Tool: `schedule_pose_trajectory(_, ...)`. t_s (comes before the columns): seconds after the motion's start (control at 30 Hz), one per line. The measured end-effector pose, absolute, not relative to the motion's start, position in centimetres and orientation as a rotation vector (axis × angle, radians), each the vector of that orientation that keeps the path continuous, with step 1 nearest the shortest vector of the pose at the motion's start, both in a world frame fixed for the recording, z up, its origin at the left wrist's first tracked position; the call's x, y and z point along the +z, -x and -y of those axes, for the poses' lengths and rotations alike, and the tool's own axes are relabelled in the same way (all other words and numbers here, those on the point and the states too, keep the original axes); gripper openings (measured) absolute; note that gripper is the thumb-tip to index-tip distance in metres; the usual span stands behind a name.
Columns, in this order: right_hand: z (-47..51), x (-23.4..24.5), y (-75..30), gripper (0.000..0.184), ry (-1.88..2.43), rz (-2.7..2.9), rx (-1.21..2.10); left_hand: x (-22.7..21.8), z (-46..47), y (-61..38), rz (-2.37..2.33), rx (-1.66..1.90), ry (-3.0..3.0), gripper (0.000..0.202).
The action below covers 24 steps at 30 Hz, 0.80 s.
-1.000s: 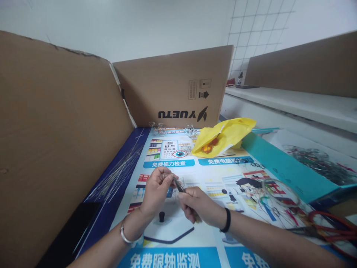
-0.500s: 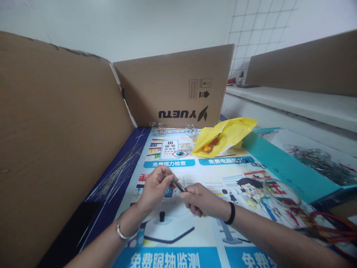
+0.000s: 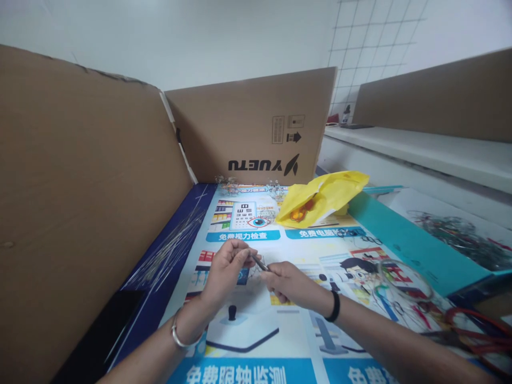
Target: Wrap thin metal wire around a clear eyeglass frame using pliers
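Observation:
My left hand [image 3: 232,266] pinches with thumb and forefinger what looks like a thin wire [image 3: 256,271], which hangs in faint loops below the fingertips. My right hand [image 3: 290,282] is closed around a small pair of pliers [image 3: 261,263]. Their dark jaws point up and left and meet the left fingertips. The handles are mostly hidden in my right palm. Both hands are held over the middle of the printed poster [image 3: 240,333] that covers the table.
Straight thin wires [image 3: 170,248] lie on the left. A yellow bag [image 3: 324,197] with orange pieces is at the back. To the right are tangled wires [image 3: 464,237], a wire coil [image 3: 406,280] and red-handled cutters [image 3: 476,325]. Cardboard panels [image 3: 248,128] stand behind and to the left.
The pliers and my right hand have shifted slightly, and the right fingers sit closer together under the handles. My left hand stays pinched at the jaws. The view has tilted a little.

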State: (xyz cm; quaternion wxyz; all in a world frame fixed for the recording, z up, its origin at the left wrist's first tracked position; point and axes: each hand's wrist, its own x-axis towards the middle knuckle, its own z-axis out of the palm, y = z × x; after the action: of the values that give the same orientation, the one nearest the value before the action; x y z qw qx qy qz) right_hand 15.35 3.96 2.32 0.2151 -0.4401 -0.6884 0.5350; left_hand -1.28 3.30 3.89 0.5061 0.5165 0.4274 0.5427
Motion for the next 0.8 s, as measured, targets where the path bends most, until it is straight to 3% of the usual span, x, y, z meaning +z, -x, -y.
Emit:
schedule_pose_trajectory(0.47,-3.5,1.7,-14.7,0.035,1.220,1.775,1.529,2.7,-3.0,0.8,-1.050,1.407,-1.321,0.013)
schedule_pose_trajectory(0.8,-2.5,0.4,-14.1,0.035,1.115,1.773,1.576,1.5,-2.9,1.4,-1.277,1.491,-2.044,0.016)
